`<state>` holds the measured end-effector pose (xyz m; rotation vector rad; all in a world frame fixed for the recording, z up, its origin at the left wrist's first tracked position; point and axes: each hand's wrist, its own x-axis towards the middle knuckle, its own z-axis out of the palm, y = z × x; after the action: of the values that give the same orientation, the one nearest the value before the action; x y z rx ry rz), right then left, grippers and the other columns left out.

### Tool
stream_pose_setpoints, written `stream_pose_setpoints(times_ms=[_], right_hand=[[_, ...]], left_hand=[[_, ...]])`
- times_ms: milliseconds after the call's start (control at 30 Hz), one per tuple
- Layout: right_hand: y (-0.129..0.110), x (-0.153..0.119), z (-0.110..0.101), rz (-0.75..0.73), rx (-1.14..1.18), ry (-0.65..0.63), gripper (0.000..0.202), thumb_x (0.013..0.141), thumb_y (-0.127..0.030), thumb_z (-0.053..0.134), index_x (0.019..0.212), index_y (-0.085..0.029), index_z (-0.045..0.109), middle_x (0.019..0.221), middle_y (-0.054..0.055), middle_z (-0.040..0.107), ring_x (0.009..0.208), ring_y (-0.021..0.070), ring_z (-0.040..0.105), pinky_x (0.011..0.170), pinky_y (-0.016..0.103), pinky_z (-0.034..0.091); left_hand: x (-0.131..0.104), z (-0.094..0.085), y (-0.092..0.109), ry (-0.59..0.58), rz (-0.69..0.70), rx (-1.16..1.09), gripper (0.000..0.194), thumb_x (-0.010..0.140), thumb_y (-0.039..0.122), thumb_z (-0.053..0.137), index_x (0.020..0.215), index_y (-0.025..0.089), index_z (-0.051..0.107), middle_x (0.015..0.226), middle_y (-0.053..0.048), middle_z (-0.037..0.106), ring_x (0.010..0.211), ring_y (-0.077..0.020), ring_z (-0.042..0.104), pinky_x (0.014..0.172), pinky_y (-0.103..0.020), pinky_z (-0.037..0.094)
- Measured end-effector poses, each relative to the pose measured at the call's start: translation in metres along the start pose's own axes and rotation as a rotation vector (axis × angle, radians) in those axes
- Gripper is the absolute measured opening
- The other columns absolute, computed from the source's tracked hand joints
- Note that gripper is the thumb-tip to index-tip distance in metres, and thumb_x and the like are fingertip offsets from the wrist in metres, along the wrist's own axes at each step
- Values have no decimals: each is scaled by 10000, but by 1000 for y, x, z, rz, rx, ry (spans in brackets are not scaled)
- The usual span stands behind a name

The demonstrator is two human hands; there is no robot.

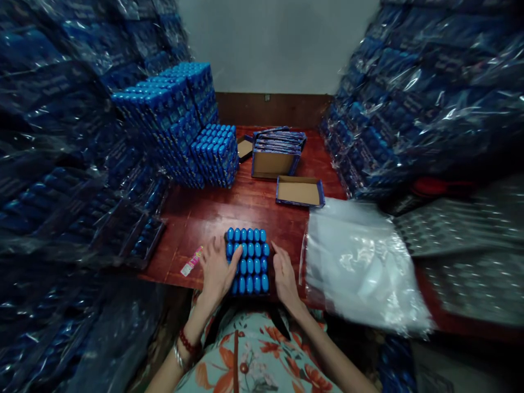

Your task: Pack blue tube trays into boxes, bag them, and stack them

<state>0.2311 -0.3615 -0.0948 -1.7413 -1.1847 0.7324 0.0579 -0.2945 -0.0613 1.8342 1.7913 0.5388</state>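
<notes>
In front of my body, a block of shiny blue capsule-shaped pieces [250, 266] in several rows lies at the table's near edge. My left hand [216, 267] is at its left side, fingers spread, with the thumb reaching over the top of the pieces. On the right side, my right hand [284, 273] has its fingers stretched out, close beside the block; whether it touches cannot be told. A small pink and white wrapper strip [191, 261] lies left of my left hand.
Tall stacks of blue pieces [172, 114] and a shorter stack [215, 153] stand back left. Behind the block are an open shallow box [300, 192] and nested boxes [275, 162]. Clear plastic bags [360, 262] lie right, near grey moulded trays [470, 251]. Plastic-wrapped piles [380, 109] flank the table.
</notes>
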Motion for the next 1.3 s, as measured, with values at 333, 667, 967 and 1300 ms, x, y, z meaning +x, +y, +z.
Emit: stream_pose_setpoints(times_ms=[333, 667, 967, 1300], right_hand=[[-36, 48, 26, -230, -254, -353, 665, 931, -534, 290, 1481, -200, 121, 1560, 98, 70, 1433, 233, 51, 1148, 526, 109], [20, 29, -81, -346, -376, -30, 440, 886, -488, 471, 1233, -228, 543, 1147, 102, 605, 1096, 250, 525, 970, 442, 411], [93, 26, -155, -255, -614, 80, 399, 914, -458, 354, 748, -206, 615, 732, 81, 623, 755, 227, 531, 721, 371, 428], [-28, 98, -151, -222, -332, -164, 338, 867, -406, 409, 664, -191, 573, 658, 14, 574, 671, 162, 521, 650, 279, 407]], left_hand=[[17, 18, -8, -96, 107, -335, 697, 912, 513, 363, 1475, 155, 163, 1537, -132, 192, 1421, -236, 169, 1163, -439, 130], [-6, -5, -24, -33, -53, -689, 757, 896, 558, 389, 1485, 282, 2, 1565, -47, 90, 1425, -207, 146, 1166, -424, 123], [-20, 4, -10, -249, 15, -495, 692, 907, 526, 386, 1483, 230, 141, 1549, -77, 175, 1433, -228, 70, 1171, -451, 60], [-3, -2, 82, 28, 928, 191, 881, 793, 425, 641, 1472, 192, 130, 1528, -201, 160, 1416, -373, 76, 1103, -613, 114]])
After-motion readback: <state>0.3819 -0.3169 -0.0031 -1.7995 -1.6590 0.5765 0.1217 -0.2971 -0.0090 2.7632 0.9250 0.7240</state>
